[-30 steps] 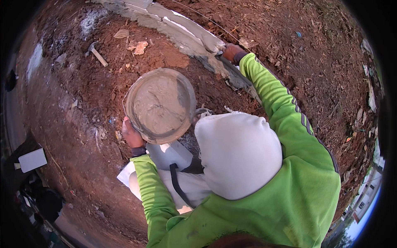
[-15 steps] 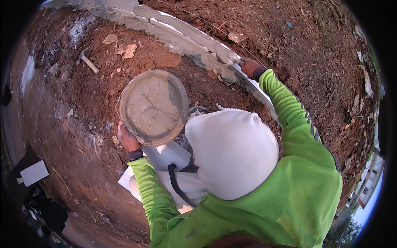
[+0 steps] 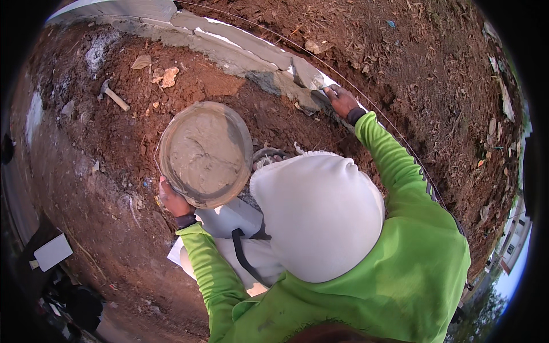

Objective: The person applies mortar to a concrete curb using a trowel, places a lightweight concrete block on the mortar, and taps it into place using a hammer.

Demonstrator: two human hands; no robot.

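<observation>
You stand outdoors on bare reddish-brown soil [image 3: 240,114] in soft, even daylight. From eleven to one o'clock a low course of pale grey blocks [image 3: 229,43] bedded in mortar curves across the ground, with a thin string line [image 3: 394,134] stretched just beside it. Beyond it, toward two o'clock, the earth is strewn with dry leaves [image 3: 457,86]. A short stick [image 3: 116,98] and stone fragments [image 3: 167,77] lie at ten o'clock. At four o'clock you glimpse a building [image 3: 513,243] and pale blue sky [image 3: 503,291].

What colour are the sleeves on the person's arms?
Bright lime green sleeves, with dark cuffs at the wrists; the head view shows them clearly.
</observation>
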